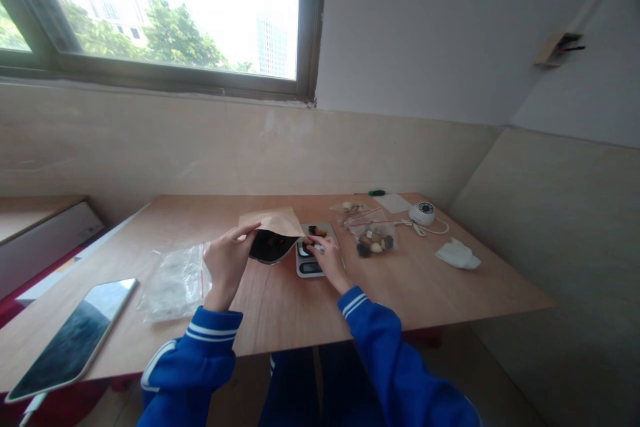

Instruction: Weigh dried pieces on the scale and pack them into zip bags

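Note:
My left hand [230, 260] is closed on the upper left edge of a brown paper bag [274, 220]. The bag's mouth gapes toward me, its inside is dark, and a few brownish bits show dimly within. Right of the bag lies a small white kitchen scale [311, 273] with a dark display. Dark brown and orange-brown dried pieces [318, 231] rest on its far part. Over the scale, beside the bag's right corner, my right hand [327, 257] has its thumb and fingers pinched together; what is between them is too small to make out.
Clear zip bags [375, 237] of dried pieces lie right of the scale. Further right are a white dome camera [423, 213] with its cable, a crumpled tissue [459, 254] and a green-handled screwdriver [377, 193]. Leftward lie a clear plastic bag [173, 283] and a phone [75, 337].

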`<state>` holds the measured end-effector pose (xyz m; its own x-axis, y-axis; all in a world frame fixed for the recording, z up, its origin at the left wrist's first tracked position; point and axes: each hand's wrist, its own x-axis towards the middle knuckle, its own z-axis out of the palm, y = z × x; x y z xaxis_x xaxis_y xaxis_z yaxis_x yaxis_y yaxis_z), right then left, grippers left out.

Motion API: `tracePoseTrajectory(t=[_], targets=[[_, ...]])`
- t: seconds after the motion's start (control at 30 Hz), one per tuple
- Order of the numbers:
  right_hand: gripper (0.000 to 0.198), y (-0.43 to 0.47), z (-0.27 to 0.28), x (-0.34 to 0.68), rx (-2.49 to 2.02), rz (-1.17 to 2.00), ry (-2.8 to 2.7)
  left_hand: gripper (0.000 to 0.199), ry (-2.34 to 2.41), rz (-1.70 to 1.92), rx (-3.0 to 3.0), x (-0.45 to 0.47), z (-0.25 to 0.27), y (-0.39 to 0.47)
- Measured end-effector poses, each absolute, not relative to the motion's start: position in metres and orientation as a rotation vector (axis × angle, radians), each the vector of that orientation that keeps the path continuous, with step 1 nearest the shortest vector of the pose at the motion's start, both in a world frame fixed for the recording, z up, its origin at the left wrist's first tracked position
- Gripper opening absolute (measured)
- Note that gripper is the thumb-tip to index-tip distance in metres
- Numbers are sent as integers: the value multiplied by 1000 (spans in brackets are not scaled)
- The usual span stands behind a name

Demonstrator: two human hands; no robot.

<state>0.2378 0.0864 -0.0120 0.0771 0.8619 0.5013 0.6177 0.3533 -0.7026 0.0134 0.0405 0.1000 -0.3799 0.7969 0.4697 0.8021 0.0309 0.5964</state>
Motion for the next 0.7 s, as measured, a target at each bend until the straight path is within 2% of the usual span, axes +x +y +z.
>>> tracePoseTrajectory(t=[0.13,0.27,0.4,0.5,0.6,0.7], targets=[[17,87,-14,239,-1378,152,-1728,21,-2230,-1305,-1764,12,100,39],[19,76,7,240,-1348,74,-1664,22,-2239,-1286,-1766,11,100,37],[24,41,44,225,-1008,78,-1640,23,-2232,-1266,-1792,15,100,36],[24,20,63,202,-795,75,-1966,22,-2178,-1274,-1822,20,98,35],[26,22,64,175,-944,62,-2258,21,-2124,-1277,-1837,23,93,32],[34,45,54,146,-1226,107,-2255,20,-2098,-1263,-1851,25,82,24]])
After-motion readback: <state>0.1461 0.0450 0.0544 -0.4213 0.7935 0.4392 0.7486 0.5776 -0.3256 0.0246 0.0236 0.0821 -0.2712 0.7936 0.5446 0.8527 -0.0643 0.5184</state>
